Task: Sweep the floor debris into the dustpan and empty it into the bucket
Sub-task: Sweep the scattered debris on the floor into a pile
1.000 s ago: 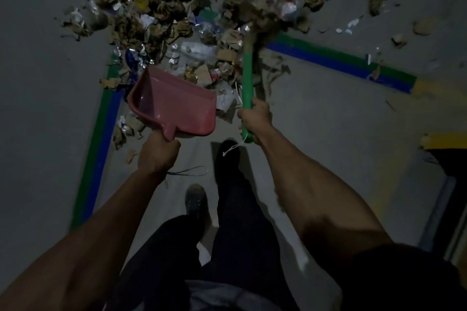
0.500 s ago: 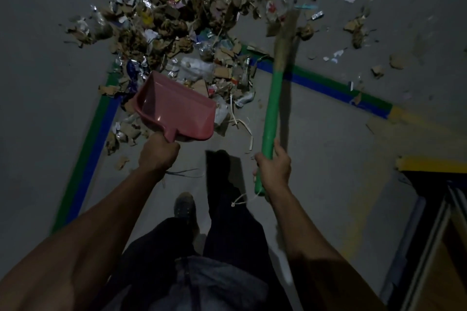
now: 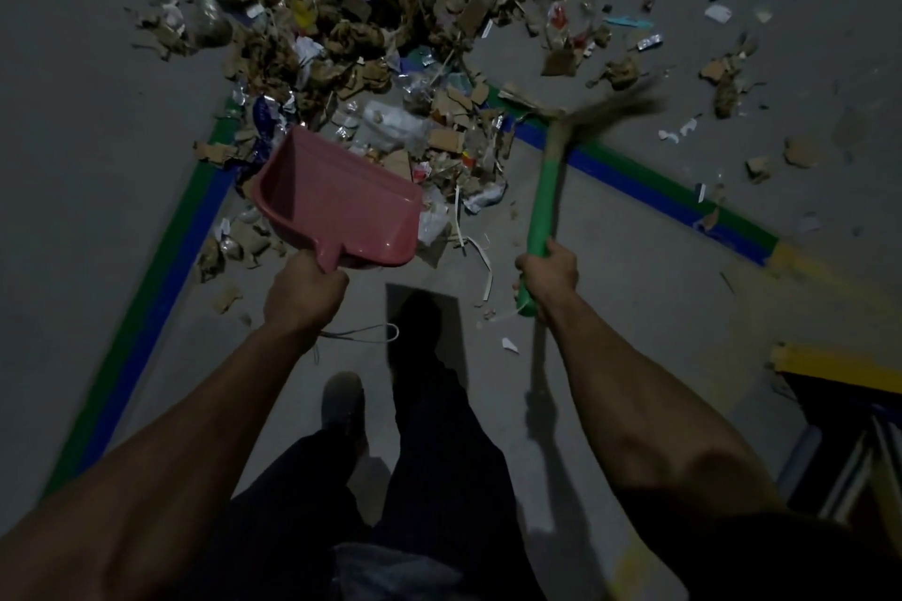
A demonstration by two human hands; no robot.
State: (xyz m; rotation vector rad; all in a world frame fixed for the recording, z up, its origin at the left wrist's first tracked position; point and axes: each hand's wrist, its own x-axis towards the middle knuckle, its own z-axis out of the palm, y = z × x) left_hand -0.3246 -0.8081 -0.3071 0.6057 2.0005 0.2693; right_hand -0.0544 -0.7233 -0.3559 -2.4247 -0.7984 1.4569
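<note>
1. Debris point(image 3: 371, 29), mostly torn cardboard, foil and paper scraps, lies heaped on the grey floor point(image 3: 88, 63) at 12 o'clock from the person's feet, with looser bits scattered out toward 2 o'clock.
2. Dustpan point(image 3: 337, 200) sits at 11 o'clock, its open mouth at the near edge of the heap and tilted toward it, probably so scraps can be pushed straight in; it looks empty inside.
3. Left hand point(image 3: 302, 293) is wrapped round the dustpan's short handle, steadying it.
4. Right hand point(image 3: 549, 271) is clamped on the green handle of the broom point(image 3: 544, 200) at 1 o'clock. Its bristles are blurred at 2 o'clock of the heap, likely placed beyond the scattered edge to drag bits back toward the pan.
5. Green and blue floor tape point(image 3: 634, 176) runs under the heap, forming a corner.
6. No bucket is visible, so emptying looks some way off.
</note>
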